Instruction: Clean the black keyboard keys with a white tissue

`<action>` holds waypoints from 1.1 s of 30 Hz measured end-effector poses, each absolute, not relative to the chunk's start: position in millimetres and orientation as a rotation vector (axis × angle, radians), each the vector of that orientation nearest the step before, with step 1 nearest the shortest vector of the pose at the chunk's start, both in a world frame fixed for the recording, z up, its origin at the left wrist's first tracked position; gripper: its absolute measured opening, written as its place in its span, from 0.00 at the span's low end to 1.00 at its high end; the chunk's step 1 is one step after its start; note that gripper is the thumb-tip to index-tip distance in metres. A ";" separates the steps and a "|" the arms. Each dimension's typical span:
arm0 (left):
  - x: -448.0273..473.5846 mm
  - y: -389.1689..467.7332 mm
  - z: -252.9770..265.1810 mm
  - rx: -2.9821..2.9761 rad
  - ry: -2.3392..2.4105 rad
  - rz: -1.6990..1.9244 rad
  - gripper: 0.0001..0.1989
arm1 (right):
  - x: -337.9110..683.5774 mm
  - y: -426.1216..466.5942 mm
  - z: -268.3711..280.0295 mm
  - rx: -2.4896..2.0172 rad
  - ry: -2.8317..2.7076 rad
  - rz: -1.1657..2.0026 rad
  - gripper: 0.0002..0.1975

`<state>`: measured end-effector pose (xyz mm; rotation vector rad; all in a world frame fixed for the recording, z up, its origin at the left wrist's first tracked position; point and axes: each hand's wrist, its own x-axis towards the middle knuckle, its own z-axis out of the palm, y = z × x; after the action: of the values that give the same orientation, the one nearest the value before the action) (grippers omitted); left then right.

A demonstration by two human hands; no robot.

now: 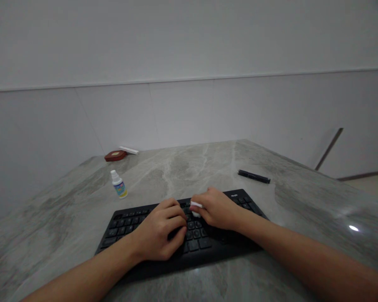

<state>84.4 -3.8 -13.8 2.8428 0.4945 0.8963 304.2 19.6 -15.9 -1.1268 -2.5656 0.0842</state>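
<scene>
A black keyboard (pixel 195 256) lies at a slant on the table, below the middle of the view. Resting on its keys is my left hand (pixel 160 230), fingers bent and the thumb apart from them, with nothing seen in it. My right hand (pixel 217 209) is closed on a small folded white wipe (pixel 195 205) and holds it against the keys right of the left fingers. Both hands and wrists cover part of the keyboard. I cannot tell whether the wipe is paper or cloth.
On the marbled grey table (pixel 189 167), a small white spray bottle (pixel 119 184) stands left of the keyboard. A black pen (pixel 253 176) lies beyond its right end. Near the back left edge are a reddish-brown case (pixel 115 156) and a flat white object (pixel 129 150). A white wall rises behind.
</scene>
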 end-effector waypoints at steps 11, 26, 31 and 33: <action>81.9 -4.3 -18.4 2.844 0.617 0.881 0.11 | 306.0 15.8 -12.7 -0.959 -2.612 0.271 0.07; 82.1 -4.9 -16.1 2.844 0.601 0.866 0.11 | 310.7 12.5 -3.9 -0.888 -2.709 0.332 0.06; 82.6 -3.8 -17.1 2.843 0.604 0.850 0.11 | 309.3 11.9 -5.3 -0.872 -2.697 0.318 0.06; 82.8 -3.4 -17.3 2.845 0.607 0.849 0.11 | 311.7 13.9 -3.5 -0.903 -2.701 0.338 0.06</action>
<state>82.8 -3.4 -17.3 2.8449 0.6071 0.8490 311.7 13.9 -3.5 -0.9031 -2.7011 0.3379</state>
